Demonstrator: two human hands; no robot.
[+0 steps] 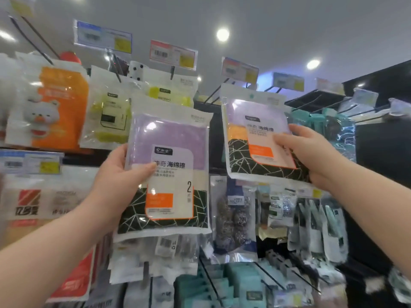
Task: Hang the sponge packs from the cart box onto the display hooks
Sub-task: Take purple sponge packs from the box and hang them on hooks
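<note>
1. Against a crowded store display (216, 141), the left pack (169, 170) is held up, overlapping hanging yellow sponges (106, 116).
2. Right pack (255, 134) sits higher, its top near a hook (216, 91).
3. Left hand (117, 172) and right hand (311, 152) each grip a pack's edge, thumbs in front.

Bare left hand (115, 172), bare right hand (311, 152); forearms (55, 236) bare too.

Left pack (169, 170) & right pack (260, 134) side by side, before the display hooks (216, 91).
L hand (115, 172) holds left pack at its left edge, near ctr. R hand (311, 150) holds right pack at its right edge, higher & further right, w/ a hook just left of its top. Price tags (173, 54) in a row above. Scourer packs (233, 218) hang below, btwn the two.
</note>
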